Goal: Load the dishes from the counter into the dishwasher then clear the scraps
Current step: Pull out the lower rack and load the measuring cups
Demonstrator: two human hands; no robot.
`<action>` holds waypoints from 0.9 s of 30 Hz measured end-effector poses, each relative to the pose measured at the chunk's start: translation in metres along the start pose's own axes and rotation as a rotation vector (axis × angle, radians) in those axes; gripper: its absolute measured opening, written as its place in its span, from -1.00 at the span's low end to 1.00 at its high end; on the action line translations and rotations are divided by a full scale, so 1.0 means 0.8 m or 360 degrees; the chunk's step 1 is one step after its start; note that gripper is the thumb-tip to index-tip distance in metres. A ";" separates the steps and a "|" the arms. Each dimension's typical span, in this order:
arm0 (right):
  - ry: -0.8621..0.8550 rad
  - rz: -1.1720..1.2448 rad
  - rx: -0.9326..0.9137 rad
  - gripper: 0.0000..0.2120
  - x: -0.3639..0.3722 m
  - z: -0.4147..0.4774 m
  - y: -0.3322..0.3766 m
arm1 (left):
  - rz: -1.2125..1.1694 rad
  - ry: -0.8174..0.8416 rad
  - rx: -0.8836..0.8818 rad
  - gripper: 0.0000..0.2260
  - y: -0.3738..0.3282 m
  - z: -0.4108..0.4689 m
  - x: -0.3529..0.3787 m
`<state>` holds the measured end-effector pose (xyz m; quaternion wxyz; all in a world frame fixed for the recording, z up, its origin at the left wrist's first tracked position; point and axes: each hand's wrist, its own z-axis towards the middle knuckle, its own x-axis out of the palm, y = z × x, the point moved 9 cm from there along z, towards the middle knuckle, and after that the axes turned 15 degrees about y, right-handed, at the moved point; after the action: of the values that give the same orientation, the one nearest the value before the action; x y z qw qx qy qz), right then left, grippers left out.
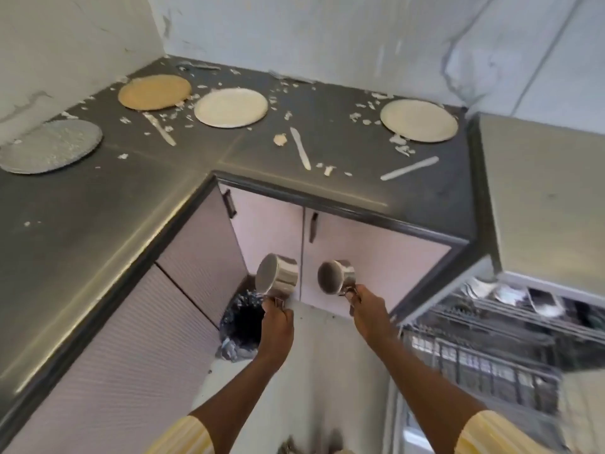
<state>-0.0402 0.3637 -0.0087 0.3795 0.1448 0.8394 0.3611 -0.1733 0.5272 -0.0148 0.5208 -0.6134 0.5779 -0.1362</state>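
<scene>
While the left hand [278, 317] grips the left mug [277, 278] and the right hand [368, 309] grips the right mug [337, 276] by thin handles, both tipped sideways before the cupboard doors [370, 253], either could slip short of the dishwasher rack [484, 362]; dregs may spill.

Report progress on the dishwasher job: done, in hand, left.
Done: a few dishes seem to sit in the dishwasher rack. In hand: the left hand holds a metal cup by its handle, the right hand a second cup. Left: four plates, cutlery and scraps lie on the counter.
</scene>
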 end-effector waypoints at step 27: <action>-0.0701 0.2284 0.1308 -0.87 -0.043 -0.255 -0.617 | 0.0959 0.1339 -0.0135 -0.69 0.060 -0.007 0.611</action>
<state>-0.1531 -0.0994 -0.2520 0.1309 0.8341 0.5159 0.1447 -0.0604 0.1190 -0.2632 0.2342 -0.3325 0.8933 -0.1914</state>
